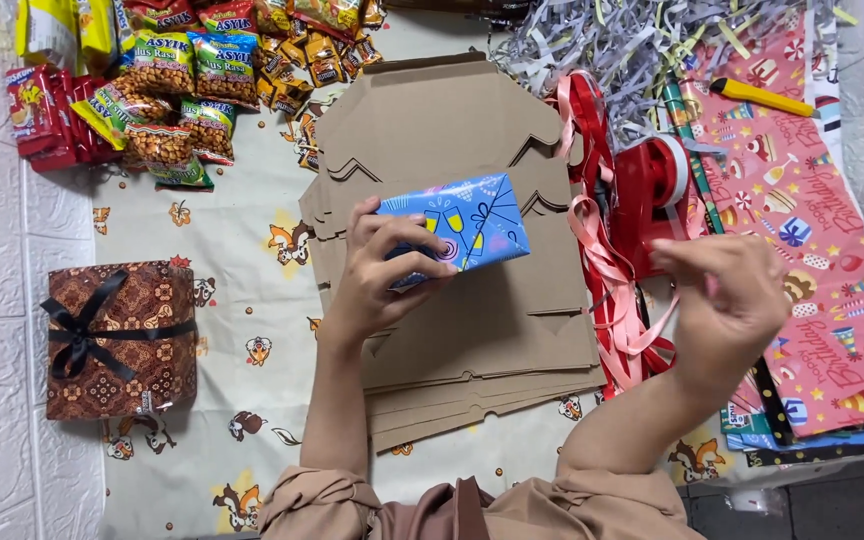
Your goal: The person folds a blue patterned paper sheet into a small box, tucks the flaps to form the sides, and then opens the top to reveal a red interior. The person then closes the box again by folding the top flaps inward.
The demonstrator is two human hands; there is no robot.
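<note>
Cartoon-print cloth under flat cardboard (462,300); my left hand (377,275) clamps the blue wrapped box (467,225) there (light, stiff, slick paper, I'd judge; hold its edges). Right hand (727,295) pinches, what I cannot tell.

Tan-brown sleeves bunched at the elbows, bare forearms, no rings or watch visible

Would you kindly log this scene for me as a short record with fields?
left hand: holds blue wrapped box against cardboard stack
right hand: raised near red tape dispenser, fingers pinched; what they pinch is unclear
ribbons: red and pink, right of the cardboard
brown gift box: far left, black bow
snack packets: top left
</note>
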